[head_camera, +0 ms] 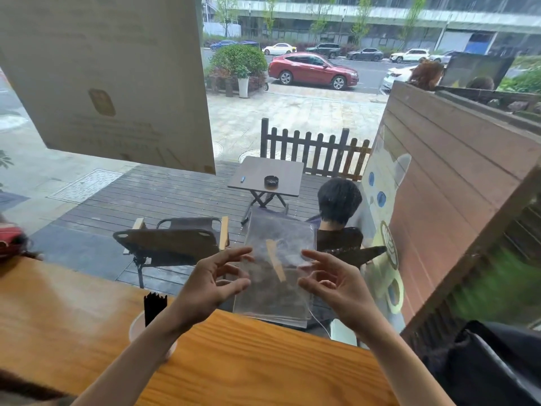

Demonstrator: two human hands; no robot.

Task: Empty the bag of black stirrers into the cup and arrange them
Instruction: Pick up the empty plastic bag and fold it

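Observation:
A clear plastic bag [278,276] with a tan tape strip stands upright over the counter's far edge and looks empty. My left hand [210,285] touches its left edge with thumb and fingertips, the other fingers spread. My right hand [333,285] holds its right edge the same way. A bundle of black stirrers [155,306] stands upright in a white paper cup [136,328] on the counter, left of the bag. My left forearm hides most of the cup.
The wooden counter [263,361] runs along a window pane straight ahead. A black bag [491,364] lies at the right end. A red object [10,241] sits at the far left. Outside are chairs, a small table and a seated person.

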